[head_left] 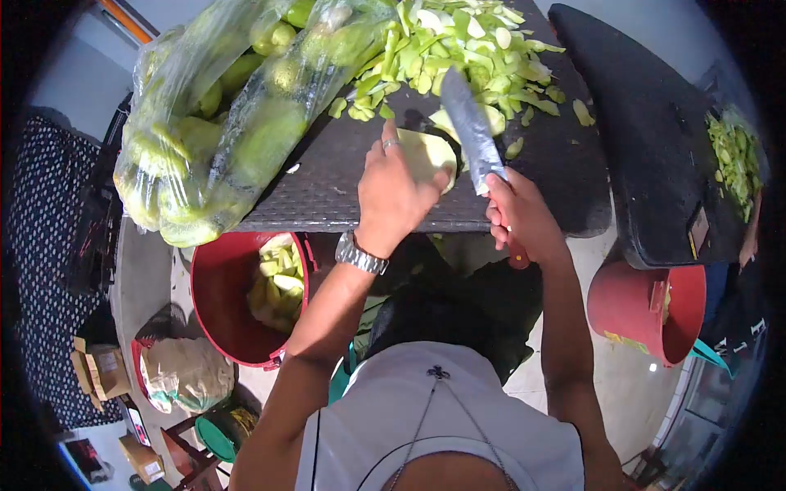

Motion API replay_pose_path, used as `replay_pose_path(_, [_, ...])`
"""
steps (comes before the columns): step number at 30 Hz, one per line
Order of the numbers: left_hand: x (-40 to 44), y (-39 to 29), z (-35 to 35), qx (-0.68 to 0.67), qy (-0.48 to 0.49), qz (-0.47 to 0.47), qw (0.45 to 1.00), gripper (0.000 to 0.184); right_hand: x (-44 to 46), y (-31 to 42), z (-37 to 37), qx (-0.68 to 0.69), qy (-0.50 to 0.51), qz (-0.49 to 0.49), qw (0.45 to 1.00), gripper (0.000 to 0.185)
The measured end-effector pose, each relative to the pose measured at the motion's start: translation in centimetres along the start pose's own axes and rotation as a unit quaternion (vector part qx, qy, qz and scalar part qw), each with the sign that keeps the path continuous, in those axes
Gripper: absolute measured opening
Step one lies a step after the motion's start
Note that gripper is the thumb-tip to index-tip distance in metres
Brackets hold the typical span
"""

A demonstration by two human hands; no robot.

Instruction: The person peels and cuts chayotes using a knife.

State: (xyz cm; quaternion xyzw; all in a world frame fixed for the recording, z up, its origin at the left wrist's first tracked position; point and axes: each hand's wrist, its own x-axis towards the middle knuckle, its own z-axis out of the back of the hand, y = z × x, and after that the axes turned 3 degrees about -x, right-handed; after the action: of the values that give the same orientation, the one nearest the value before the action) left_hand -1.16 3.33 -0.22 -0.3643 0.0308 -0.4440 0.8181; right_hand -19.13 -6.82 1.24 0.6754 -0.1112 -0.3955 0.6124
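My left hand [401,184] grips a pale, peeled green fruit [428,155] at the near side of the dark woven-top table [327,176]; its index finger points forward. In my right hand [524,214] is a large kitchen knife [471,123] with a reddish-brown handle, its wet blade pointing up and away. The blade is just right of the fruit, over a pale cut piece [494,120] partly hidden by it. Beyond both hands lies a heap of green peelings and slices [467,49].
A clear plastic bag of green fruit [246,123] fills the table's left. Below stands a red bucket [214,295] with peeled pieces [278,282]. At right are another dark table [647,123] with peelings [731,159] and a second red bucket [626,307].
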Motion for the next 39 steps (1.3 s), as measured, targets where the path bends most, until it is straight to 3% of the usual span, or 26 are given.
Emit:
replay_pose_path(5, [3.6, -0.7, -0.2, -0.094, 0.054, 0.026, 0.994, 0.090, 0.1, -0.8, 0.5, 0.105, -0.082, 0.111, 0.985, 0.026])
replay_pose_path(8, [4.9, -1.0, -1.7, -0.177, 0.096, 0.049, 0.978, 0.075, 1.3, -1.7, 2.0, 0.066, -0.132, 0.206, 0.967, 0.025])
replay_pose_path(10, [5.0, -1.0, -1.9, -0.281, 0.149, 0.080, 0.945, 0.069, 0.8, -1.0, 2.1, 0.105, -0.151, 0.190, 0.964, 0.023])
replay_pose_path(12, [5.1, -0.7, -2.0, -0.504, 0.180, 0.144, 0.832, 0.055, 0.2, -0.5, 2.4, 0.105, -0.149, 0.172, 0.968, 0.021])
replay_pose_path(15, [5.6, -0.2, -2.2, -0.798, 0.137, 0.192, 0.554, 0.046, -0.9, -0.5, 2.7, 0.071, -0.088, 0.172, 0.979, 0.018])
replay_pose_path(18, [5.5, -2.3, -0.9, -0.880, 0.217, 0.123, 0.405, 0.054, -1.3, 0.2, 0.9, 0.122, -0.103, 0.189, 0.969, 0.021])
replay_pose_path(19, [5.5, -2.7, -1.0, -0.877, 0.204, 0.165, 0.403, 0.055, -1.2, 0.1, 0.9, 0.125, -0.092, 0.187, 0.970, 0.020])
replay_pose_path(22, [6.1, -1.8, -2.4, -0.878, 0.241, 0.131, 0.393, 0.059, -1.0, 0.3, 0.8, 0.116, -0.077, 0.172, 0.975, 0.017])
replay_pose_path(23, [5.9, -1.6, -2.8, -0.868, 0.220, 0.121, 0.429, 0.061, -0.9, 0.5, 0.8, 0.110, -0.077, 0.167, 0.977, 0.016])
replay_pose_path(24, [5.8, -1.8, -2.9, -0.871, 0.204, 0.131, 0.427, 0.060, -0.8, 0.7, 0.7, 0.107, -0.087, 0.163, 0.977, 0.015])
replay_pose_path(29, [5.5, -2.6, -2.6, -0.894, 0.169, 0.169, 0.380, 0.053, -0.8, 0.9, 0.3, 0.073, -0.101, 0.127, 0.984, 0.014])
replay_pose_path(32, [6.1, -2.0, -3.0, -0.888, 0.099, 0.246, 0.375, 0.044, -1.4, 0.2, -0.5, -0.076, -0.118, 0.158, 0.977, 0.024])
replay_pose_path(33, [5.9, -1.7, -3.3, -0.884, 0.111, 0.190, 0.412, 0.037, -1.2, -0.3, -0.8, -0.176, -0.191, 0.273, 0.926, 0.029])
replay_pose_path(36, [5.9, -1.7, -4.2, -0.881, 0.037, 0.215, 0.419, 0.035, -0.3, -0.2, -0.3, -0.285, -0.250, 0.313, 0.871, 0.031])
replay_pose_path(37, [5.7, -1.9, -3.9, -0.902, 0.042, 0.213, 0.373, 0.043, 0.2, 0.2, -0.1, -0.299, -0.258, 0.318, 0.862, 0.036])
replay_pose_path(39, [5.9, -2.2, -4.1, -0.897, 0.007, 0.229, 0.378, 0.044, 0.2, 1.6, -0.2, -0.240, -0.175, 0.219, 0.930, 0.045])
